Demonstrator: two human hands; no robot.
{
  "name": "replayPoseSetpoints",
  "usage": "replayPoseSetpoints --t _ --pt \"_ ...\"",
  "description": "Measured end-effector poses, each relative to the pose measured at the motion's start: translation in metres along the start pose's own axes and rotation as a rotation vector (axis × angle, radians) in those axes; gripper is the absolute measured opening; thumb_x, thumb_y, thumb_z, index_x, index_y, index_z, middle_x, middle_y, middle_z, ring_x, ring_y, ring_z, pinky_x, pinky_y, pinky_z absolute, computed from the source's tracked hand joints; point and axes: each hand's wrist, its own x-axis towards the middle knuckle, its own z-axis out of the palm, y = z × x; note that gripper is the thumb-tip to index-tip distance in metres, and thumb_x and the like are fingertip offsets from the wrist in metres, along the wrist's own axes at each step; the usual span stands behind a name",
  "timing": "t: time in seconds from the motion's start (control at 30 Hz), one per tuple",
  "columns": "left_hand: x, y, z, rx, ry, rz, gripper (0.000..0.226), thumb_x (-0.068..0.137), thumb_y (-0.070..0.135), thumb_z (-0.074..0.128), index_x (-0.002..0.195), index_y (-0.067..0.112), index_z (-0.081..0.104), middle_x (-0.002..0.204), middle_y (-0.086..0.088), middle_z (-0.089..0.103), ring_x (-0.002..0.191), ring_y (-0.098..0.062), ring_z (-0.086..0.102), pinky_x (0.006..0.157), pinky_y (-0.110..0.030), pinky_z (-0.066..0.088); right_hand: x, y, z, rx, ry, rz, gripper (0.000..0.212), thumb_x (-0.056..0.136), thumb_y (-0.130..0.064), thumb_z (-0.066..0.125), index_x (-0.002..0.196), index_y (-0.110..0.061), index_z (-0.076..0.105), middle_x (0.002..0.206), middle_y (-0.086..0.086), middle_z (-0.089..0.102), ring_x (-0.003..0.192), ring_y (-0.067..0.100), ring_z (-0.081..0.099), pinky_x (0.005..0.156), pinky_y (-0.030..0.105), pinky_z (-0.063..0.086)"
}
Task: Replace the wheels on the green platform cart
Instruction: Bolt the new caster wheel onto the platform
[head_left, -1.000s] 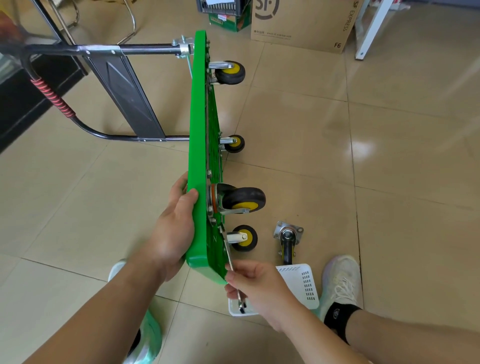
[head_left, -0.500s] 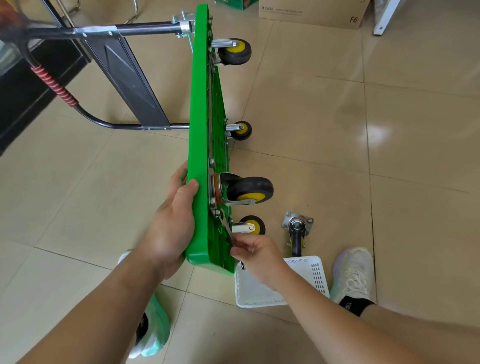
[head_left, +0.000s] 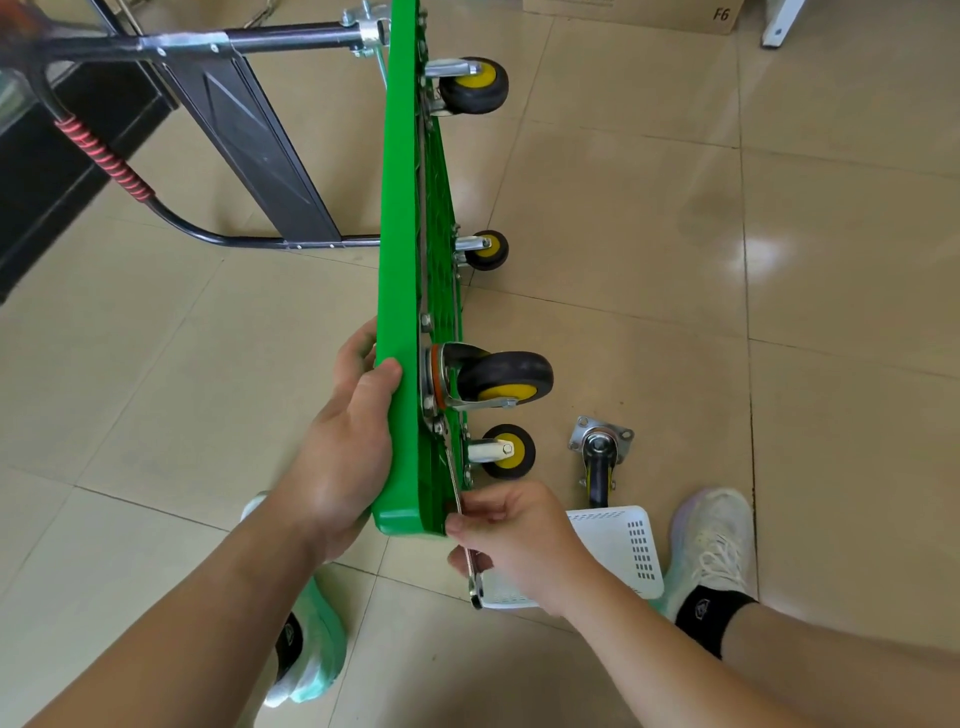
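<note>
Setup: green platform cart (head_left: 400, 260) stands on its long edge on the tiled floor, underside w/ wheels facing right, handle sticking out left. Step in hand, by my read: working a bolt at the mounting plate of the big swivel caster (head_left: 501, 376) w/ a flat wrench (head_left: 456, 488). To do it well: seat wrench head square on the nut before pulling, short strokes only since the deck rim leaves little swing, brace deck against the turn so it can't tip. Loose caster (head_left: 597, 457) lies on floor nearby, just beyond a white basket (head_left: 623, 540). L hand (head_left: 348, 452): thumb over deck's near edge, fingers wrapped behind, clamped on it. R hand (head_left: 514, 535): fingers curled round wrench shank, low by cart's near corner
</note>
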Motion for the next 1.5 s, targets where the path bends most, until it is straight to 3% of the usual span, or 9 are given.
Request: replayPoseSetpoints --t 0.2,0.37,0.57,0.67,0.83,1.03,1.13,1.23,1.5 --pt "-0.002 0.006 0.003 0.02 -0.005 0.01 0.043 0.094 0.046 0.041 0.135 0.058 0.044 0.124 -0.001 0.067 0.097 -0.033 0.07 0.074 -0.045 0.062 -0.026 -0.044 0.005 0.17 -0.027 0.069 0.018 0.088 -0.006 0.074 0.07 -0.008 0.077 0.068 0.011 0.069 0.053 0.021 0.066 0.05 0.028 0.054" --pt "-0.003 0.014 0.005 0.044 0.004 -0.011 0.044 0.092 0.044 0.039 0.132 0.06 0.042 0.116 0.012 0.067 0.104 -0.037 0.068 0.083 -0.058 0.061 -0.038 -0.031 -0.007 0.103 -0.008 0.157 0.007 0.09 -0.005 0.074 0.092 0.002 0.075 0.073 0.01 0.071 0.058 0.023 0.068 0.058 0.033 0.06" --pt "0.001 0.021 0.008 0.099 0.042 -0.026 0.05 0.097 0.035 0.036 0.139 0.06 0.037 0.112 0.001 0.069 0.09 -0.033 0.071 0.077 -0.055 0.063 -0.01 0.012 -0.02 -0.191 0.104 0.056 0.02 0.091 -0.001 0.071 0.092 -0.019 0.078 0.083 0.005 0.078 0.078 0.017 0.075 0.095 0.045 0.058" --pt "0.002 0.023 0.009 0.109 0.047 -0.039 0.049 0.101 0.031 0.034 0.142 0.058 0.036 0.112 -0.008 0.069 0.086 -0.031 0.069 0.079 -0.058 0.062 0.01 0.022 -0.02 -0.203 0.105 -0.025 0.034 0.089 0.003 0.071 0.094 -0.03 0.079 0.095 0.01 0.079 0.086 0.018 0.074 0.098 0.048 0.056" --pt "0.004 0.028 0.01 0.097 0.067 -0.082 0.05 0.097 0.03 0.035 0.14 0.055 0.039 0.116 -0.016 0.068 0.095 -0.043 0.066 0.087 -0.068 0.056 0.033 0.029 -0.021 -0.235 0.084 -0.094 0.029 0.088 0.0 0.073 0.109 -0.02 0.079 0.102 0.01 0.078 0.1 0.033 0.073 0.098 0.052 0.055" --pt "0.004 0.03 0.014 0.093 0.092 -0.098 0.048 0.098 0.028 0.033 0.136 0.056 0.04 0.114 -0.019 0.066 0.084 -0.034 0.065 0.081 -0.068 0.057 0.051 0.019 -0.021 -0.284 0.107 -0.119 0.032 0.089 0.003 0.072 0.117 -0.013 0.075 0.11 0.015 0.076 0.11 0.039 0.069 0.103 0.056 0.051" --pt "0.005 0.028 0.014 0.092 0.104 -0.089 0.05 0.095 0.031 0.034 0.137 0.056 0.039 0.106 -0.015 0.068 0.079 -0.029 0.066 0.076 -0.063 0.061 0.048 0.01 -0.021 -0.363 0.053 -0.118 0.023 0.089 -0.001 0.073 0.11 -0.008 0.078 0.106 0.026 0.074 0.102 0.042 0.07 0.099 0.062 0.049" --pt "0.006 0.026 0.014 0.095 0.101 -0.081 0.05 0.092 0.032 0.034 0.135 0.056 0.041 0.1 -0.011 0.068 0.076 -0.027 0.066 0.072 -0.058 0.061 0.029 0.001 -0.017 -0.378 0.039 -0.074 0.014 0.087 -0.002 0.076 0.1 -0.005 0.08 0.087 0.014 0.076 0.077 0.022 0.07 0.091 0.056 0.057" --pt "0.006 0.026 0.018 0.093 0.109 -0.063 0.047 0.099 0.026 0.032 0.136 0.054 0.039 0.089 -0.004 0.071 0.067 -0.021 0.068 0.059 -0.04 0.061 -0.022 -0.05 0.003 0.169 -0.05 0.189 0.01 0.092 -0.006 0.07 0.087 0.003 0.07 0.064 0.009 0.067 0.053 0.019 0.065 0.05 0.028 0.056"
